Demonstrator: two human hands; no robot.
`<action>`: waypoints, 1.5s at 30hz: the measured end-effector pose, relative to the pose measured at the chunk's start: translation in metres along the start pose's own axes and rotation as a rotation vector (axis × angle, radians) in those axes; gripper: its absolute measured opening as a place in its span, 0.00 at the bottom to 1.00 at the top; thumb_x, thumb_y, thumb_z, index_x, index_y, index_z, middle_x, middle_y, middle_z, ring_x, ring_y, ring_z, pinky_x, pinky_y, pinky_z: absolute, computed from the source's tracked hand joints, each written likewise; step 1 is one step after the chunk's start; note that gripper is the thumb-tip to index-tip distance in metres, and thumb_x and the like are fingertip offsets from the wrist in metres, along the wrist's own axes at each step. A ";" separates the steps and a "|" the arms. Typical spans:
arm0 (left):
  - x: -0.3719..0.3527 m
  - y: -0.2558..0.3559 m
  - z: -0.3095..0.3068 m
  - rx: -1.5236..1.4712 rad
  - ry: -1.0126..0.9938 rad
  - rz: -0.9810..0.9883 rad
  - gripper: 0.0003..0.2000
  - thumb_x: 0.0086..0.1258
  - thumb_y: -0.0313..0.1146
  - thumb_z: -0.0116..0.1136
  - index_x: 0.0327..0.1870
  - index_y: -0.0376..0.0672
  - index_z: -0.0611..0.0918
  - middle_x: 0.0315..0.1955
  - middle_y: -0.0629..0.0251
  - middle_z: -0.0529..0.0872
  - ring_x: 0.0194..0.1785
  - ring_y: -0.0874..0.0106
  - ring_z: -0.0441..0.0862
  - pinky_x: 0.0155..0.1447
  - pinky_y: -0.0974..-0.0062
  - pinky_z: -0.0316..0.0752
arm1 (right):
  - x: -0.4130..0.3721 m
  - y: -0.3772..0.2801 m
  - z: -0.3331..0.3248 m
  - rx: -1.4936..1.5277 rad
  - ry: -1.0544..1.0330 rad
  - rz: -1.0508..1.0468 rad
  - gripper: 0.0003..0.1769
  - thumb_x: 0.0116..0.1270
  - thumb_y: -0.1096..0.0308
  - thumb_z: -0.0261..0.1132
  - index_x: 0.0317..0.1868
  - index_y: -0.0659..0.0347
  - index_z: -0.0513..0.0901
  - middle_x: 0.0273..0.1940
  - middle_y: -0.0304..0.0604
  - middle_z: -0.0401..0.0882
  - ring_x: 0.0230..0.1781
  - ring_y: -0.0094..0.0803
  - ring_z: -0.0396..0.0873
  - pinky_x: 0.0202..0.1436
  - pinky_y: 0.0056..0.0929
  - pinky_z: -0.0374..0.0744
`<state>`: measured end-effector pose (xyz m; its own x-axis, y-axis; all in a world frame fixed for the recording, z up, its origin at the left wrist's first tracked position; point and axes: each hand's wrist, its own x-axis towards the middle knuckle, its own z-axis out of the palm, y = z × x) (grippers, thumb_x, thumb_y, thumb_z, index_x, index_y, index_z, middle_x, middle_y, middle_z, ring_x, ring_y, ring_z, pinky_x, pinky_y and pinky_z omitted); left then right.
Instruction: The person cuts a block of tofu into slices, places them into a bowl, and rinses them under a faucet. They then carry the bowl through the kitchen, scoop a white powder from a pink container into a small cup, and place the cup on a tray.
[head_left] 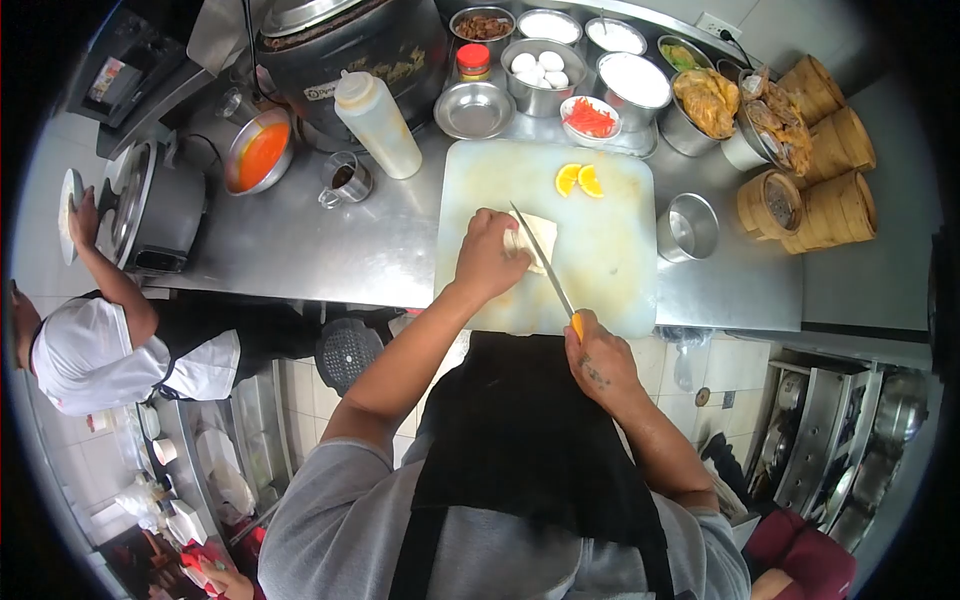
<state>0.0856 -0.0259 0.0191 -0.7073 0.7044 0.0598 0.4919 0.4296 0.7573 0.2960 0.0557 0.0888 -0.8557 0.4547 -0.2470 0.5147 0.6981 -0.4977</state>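
Note:
A pale, flat square of food (541,236) lies on the white cutting board (610,275). My left hand (490,252) presses on its left side, with the fingers curled over it. My right hand (600,358) grips the orange handle of a long knife (555,277), whose blade crosses the pale food and points away from me. Two orange slices (579,180) rest near the back of the board.
Metal bowls and a dish of red shreds (590,119) line the back. A squeeze bottle (378,125) and metal cup (346,181) stand left, an empty metal pot (687,228) and bamboo steamers (830,215) right. Another person (100,340) holds a plate at far left.

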 end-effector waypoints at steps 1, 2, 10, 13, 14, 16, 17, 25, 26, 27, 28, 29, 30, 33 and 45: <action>0.000 0.000 -0.001 -0.004 -0.002 -0.002 0.19 0.52 0.33 0.65 0.45 0.41 0.75 0.46 0.56 0.71 0.55 0.55 0.70 0.59 0.63 0.69 | 0.000 -0.002 -0.001 -0.032 -0.009 -0.008 0.13 0.72 0.62 0.54 0.44 0.66 0.69 0.30 0.61 0.79 0.29 0.58 0.80 0.34 0.49 0.78; 0.002 -0.001 -0.002 0.029 -0.009 0.028 0.19 0.51 0.33 0.65 0.45 0.40 0.74 0.46 0.56 0.71 0.55 0.56 0.70 0.58 0.63 0.69 | 0.000 -0.004 -0.001 -0.063 -0.016 -0.016 0.13 0.72 0.63 0.54 0.43 0.66 0.69 0.29 0.61 0.79 0.28 0.57 0.80 0.33 0.48 0.79; 0.007 -0.003 -0.002 -0.029 -0.073 -0.020 0.20 0.52 0.32 0.65 0.45 0.40 0.73 0.47 0.55 0.70 0.53 0.55 0.73 0.55 0.62 0.72 | 0.010 -0.013 0.001 -0.135 -0.024 -0.022 0.11 0.71 0.65 0.55 0.39 0.66 0.68 0.26 0.59 0.79 0.26 0.56 0.80 0.31 0.47 0.79; 0.008 -0.003 -0.002 -0.057 -0.088 -0.031 0.20 0.52 0.31 0.65 0.45 0.40 0.73 0.47 0.54 0.70 0.52 0.55 0.74 0.54 0.62 0.73 | 0.019 -0.008 0.006 -0.141 -0.055 -0.011 0.11 0.71 0.65 0.54 0.37 0.66 0.68 0.26 0.59 0.79 0.26 0.55 0.80 0.31 0.46 0.79; 0.007 -0.003 -0.003 -0.066 -0.091 -0.044 0.20 0.52 0.32 0.65 0.46 0.40 0.73 0.47 0.54 0.70 0.53 0.55 0.73 0.55 0.62 0.72 | 0.021 -0.006 0.009 -0.136 -0.072 0.001 0.11 0.72 0.65 0.53 0.37 0.66 0.68 0.26 0.59 0.79 0.26 0.56 0.80 0.31 0.46 0.79; 0.007 -0.003 -0.003 -0.074 -0.097 -0.057 0.21 0.52 0.32 0.65 0.46 0.40 0.73 0.48 0.54 0.70 0.54 0.55 0.73 0.56 0.63 0.72 | 0.024 -0.002 0.012 -0.122 -0.085 -0.002 0.11 0.72 0.65 0.53 0.37 0.66 0.68 0.27 0.59 0.80 0.27 0.56 0.80 0.32 0.46 0.79; 0.007 -0.004 -0.003 -0.027 -0.098 -0.039 0.24 0.51 0.33 0.66 0.50 0.39 0.73 0.51 0.53 0.69 0.58 0.54 0.70 0.60 0.61 0.69 | 0.026 0.001 0.014 -0.109 -0.096 -0.006 0.11 0.72 0.65 0.53 0.38 0.67 0.68 0.27 0.59 0.80 0.28 0.56 0.81 0.33 0.47 0.79; 0.048 0.006 -0.017 0.427 -0.544 0.640 0.36 0.47 0.35 0.71 0.64 0.54 0.72 0.71 0.61 0.58 0.75 0.54 0.51 0.73 0.39 0.47 | 0.039 0.020 0.046 -0.105 -0.090 0.007 0.11 0.72 0.64 0.52 0.39 0.66 0.67 0.28 0.57 0.80 0.30 0.55 0.81 0.35 0.47 0.80; 0.051 0.009 -0.012 0.431 -0.547 0.642 0.36 0.47 0.35 0.71 0.64 0.54 0.72 0.71 0.61 0.58 0.75 0.54 0.51 0.73 0.39 0.47 | 0.039 0.020 0.046 -0.114 -0.097 0.011 0.11 0.73 0.64 0.51 0.39 0.66 0.67 0.28 0.57 0.80 0.30 0.55 0.81 0.35 0.47 0.80; 0.054 0.011 -0.007 0.519 -0.667 0.646 0.34 0.47 0.35 0.71 0.62 0.53 0.74 0.70 0.61 0.60 0.73 0.54 0.54 0.72 0.42 0.51 | 0.038 0.020 0.046 -0.107 -0.091 0.013 0.11 0.73 0.64 0.51 0.39 0.66 0.67 0.28 0.57 0.80 0.30 0.55 0.81 0.35 0.47 0.80; 0.056 0.013 -0.004 0.608 -0.788 0.650 0.33 0.47 0.34 0.71 0.60 0.52 0.75 0.68 0.62 0.61 0.72 0.54 0.57 0.71 0.44 0.55 | 0.038 0.021 0.046 -0.101 -0.075 -0.001 0.11 0.73 0.64 0.51 0.39 0.66 0.67 0.28 0.57 0.80 0.30 0.55 0.81 0.35 0.47 0.80; 0.058 0.013 -0.003 0.616 -0.795 0.658 0.33 0.47 0.34 0.71 0.60 0.52 0.75 0.68 0.62 0.61 0.72 0.54 0.57 0.71 0.44 0.55 | 0.036 0.022 0.046 -0.094 -0.058 -0.014 0.11 0.73 0.64 0.51 0.39 0.65 0.67 0.28 0.57 0.80 0.30 0.54 0.81 0.35 0.47 0.80; 0.059 0.013 -0.002 0.596 -0.798 0.655 0.31 0.47 0.34 0.70 0.58 0.51 0.75 0.67 0.62 0.63 0.69 0.55 0.60 0.69 0.48 0.58 | 0.035 0.021 0.045 -0.083 -0.050 -0.006 0.11 0.73 0.64 0.51 0.39 0.65 0.67 0.28 0.57 0.80 0.30 0.54 0.81 0.35 0.47 0.80; 0.057 0.012 -0.001 0.573 -0.764 0.681 0.28 0.47 0.32 0.70 0.54 0.51 0.76 0.64 0.62 0.66 0.64 0.57 0.64 0.65 0.54 0.64 | 0.031 0.021 0.040 -0.098 -0.072 0.033 0.11 0.72 0.64 0.52 0.39 0.65 0.68 0.28 0.57 0.80 0.30 0.54 0.82 0.35 0.47 0.80; 0.053 0.019 0.001 0.606 -0.656 0.567 0.26 0.47 0.33 0.69 0.52 0.50 0.77 0.58 0.61 0.70 0.57 0.56 0.70 0.61 0.57 0.67 | -0.041 0.062 -0.005 -0.068 -0.245 0.082 0.14 0.71 0.61 0.54 0.42 0.66 0.68 0.29 0.59 0.81 0.31 0.55 0.81 0.35 0.48 0.79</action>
<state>0.0579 0.0202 0.0362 0.0297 0.9799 -0.1973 0.9635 0.0245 0.2664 0.3632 0.0834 0.0723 -0.7942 0.3696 -0.4824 0.5783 0.7036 -0.4131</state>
